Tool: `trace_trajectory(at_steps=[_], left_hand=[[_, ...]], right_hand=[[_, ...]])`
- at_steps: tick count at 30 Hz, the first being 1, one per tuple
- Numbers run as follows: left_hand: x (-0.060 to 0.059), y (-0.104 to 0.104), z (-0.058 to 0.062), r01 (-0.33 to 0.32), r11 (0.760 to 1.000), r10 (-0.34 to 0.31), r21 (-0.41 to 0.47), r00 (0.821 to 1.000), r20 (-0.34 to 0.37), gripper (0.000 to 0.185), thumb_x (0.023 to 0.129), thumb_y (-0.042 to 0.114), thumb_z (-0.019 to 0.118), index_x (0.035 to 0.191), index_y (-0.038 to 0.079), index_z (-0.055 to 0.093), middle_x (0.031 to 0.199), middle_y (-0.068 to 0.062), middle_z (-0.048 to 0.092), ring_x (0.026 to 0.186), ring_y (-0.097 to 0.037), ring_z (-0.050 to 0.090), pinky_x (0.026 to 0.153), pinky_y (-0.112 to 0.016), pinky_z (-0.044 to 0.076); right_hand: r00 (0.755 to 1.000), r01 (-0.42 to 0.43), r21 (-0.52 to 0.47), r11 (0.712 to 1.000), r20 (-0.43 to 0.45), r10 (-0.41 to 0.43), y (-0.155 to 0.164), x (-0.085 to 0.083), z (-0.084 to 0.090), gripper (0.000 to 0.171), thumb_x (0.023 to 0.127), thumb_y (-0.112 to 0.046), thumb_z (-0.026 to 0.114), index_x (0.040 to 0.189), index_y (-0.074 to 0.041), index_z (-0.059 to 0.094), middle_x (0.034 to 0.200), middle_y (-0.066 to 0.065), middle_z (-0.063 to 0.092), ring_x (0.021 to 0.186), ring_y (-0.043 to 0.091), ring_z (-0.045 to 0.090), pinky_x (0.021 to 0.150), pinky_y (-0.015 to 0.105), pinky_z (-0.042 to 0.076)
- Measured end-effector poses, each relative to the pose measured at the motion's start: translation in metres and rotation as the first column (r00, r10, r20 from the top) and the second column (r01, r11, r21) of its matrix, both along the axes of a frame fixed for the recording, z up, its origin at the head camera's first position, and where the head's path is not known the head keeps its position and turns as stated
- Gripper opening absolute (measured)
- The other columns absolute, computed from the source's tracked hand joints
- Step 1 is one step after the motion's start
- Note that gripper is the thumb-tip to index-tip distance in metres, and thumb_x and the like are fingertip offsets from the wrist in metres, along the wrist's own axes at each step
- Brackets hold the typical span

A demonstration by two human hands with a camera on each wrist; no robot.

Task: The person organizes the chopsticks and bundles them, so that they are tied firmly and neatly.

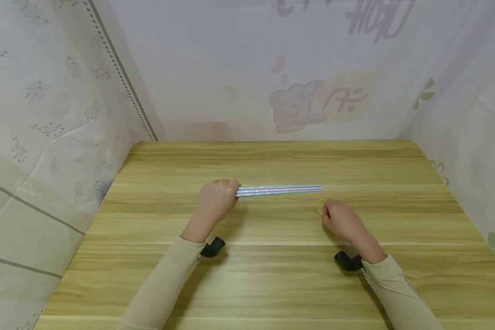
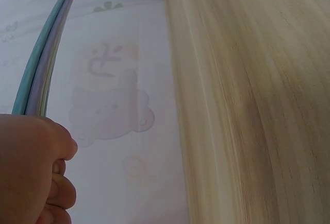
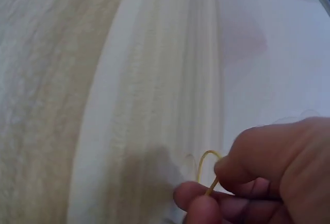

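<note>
the left hand (image 1: 216,200) curls its fingers around one end of a bundle of about three pastel straws (image 1: 280,189) at frame centre. right of centre, the right hand (image 1: 341,220) pinches one yellow rubber band (image 1: 319,206) on the wooden table (image 1: 272,275).

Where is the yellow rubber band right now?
In the head view the yellow rubber band sits right of centre on the wooden table, pinched by the right hand, just below the free end of the straws held by the left hand.
</note>
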State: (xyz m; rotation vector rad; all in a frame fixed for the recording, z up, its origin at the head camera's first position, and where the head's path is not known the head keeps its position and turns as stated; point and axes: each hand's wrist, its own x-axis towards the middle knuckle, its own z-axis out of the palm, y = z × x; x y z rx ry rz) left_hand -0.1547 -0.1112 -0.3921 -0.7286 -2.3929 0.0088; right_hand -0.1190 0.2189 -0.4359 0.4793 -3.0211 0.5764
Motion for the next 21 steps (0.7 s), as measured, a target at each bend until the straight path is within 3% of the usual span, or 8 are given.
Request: trace_trajectory(at_steps=[6,10,13,17,21], left_hand=[[0.001,0.0,0.002,-0.001,1.0,0.001,-0.004,1.0,0.011,0.03,0.081,0.017,0.074,0.061,0.01,0.052,0.047,0.001,0.048,0.043,-0.007,0.028,0.034,-0.022,0.026],[0.001,0.0,0.003,-0.003,1.0,0.003,-0.006,1.0,0.014,0.03,0.082,0.018,0.074,0.062,0.01,0.053,0.047,0.001,0.047,0.043,-0.007,0.027,0.034,-0.022,0.025],[0.002,0.0,0.003,-0.001,1.0,0.001,-0.007,1.0,0.011,0.031,0.083,0.019,0.073,0.061,0.01,0.052,0.046,0.001,0.046,0.043,-0.007,0.026,0.034,-0.022,0.025],[0.002,-0.001,0.003,0.0,1.0,0.0,-0.013,1.0,0.012,0.032,0.083,0.018,0.073,0.06,0.01,0.052,0.046,0.002,0.045,0.043,-0.007,0.025,0.035,-0.021,0.024],[0.002,0.0,0.003,-0.002,1.0,0.003,-0.015,1.0,0.025,0.03,0.082,0.018,0.074,0.062,0.01,0.053,0.047,0.002,0.047,0.043,-0.007,0.026,0.035,-0.021,0.024]], right_hand=[[0.996,0.02,-0.047,0.999,0.09,-0.015,0.002,0.001,0.005,0.004,0.085,-0.004,0.061,0.086,-0.002,0.058,0.07,0.002,0.052,0.062,0.015,0.045,0.058,0.031,0.039],[0.997,0.021,-0.052,0.998,0.079,-0.017,0.003,0.002,0.009,0.006,0.089,-0.007,0.061,0.086,-0.003,0.065,0.074,0.003,0.06,0.064,0.014,0.049,0.06,0.032,0.043],[0.996,0.076,-0.117,0.99,0.054,-0.07,0.003,0.002,0.014,0.01,0.093,-0.011,0.058,0.09,-0.004,0.066,0.076,0.005,0.064,0.063,0.013,0.052,0.059,0.031,0.043],[0.989,0.15,-0.27,0.951,0.038,-0.145,0.001,0.001,0.023,0.015,0.096,-0.016,0.056,0.098,-0.002,0.063,0.073,0.01,0.064,0.054,0.014,0.052,0.049,0.027,0.041],[0.982,0.176,-0.45,0.876,0.012,-0.191,-0.006,0.001,0.034,0.019,0.097,-0.021,0.055,0.099,-0.003,0.062,0.069,0.012,0.063,0.046,0.017,0.053,0.042,0.025,0.041]])
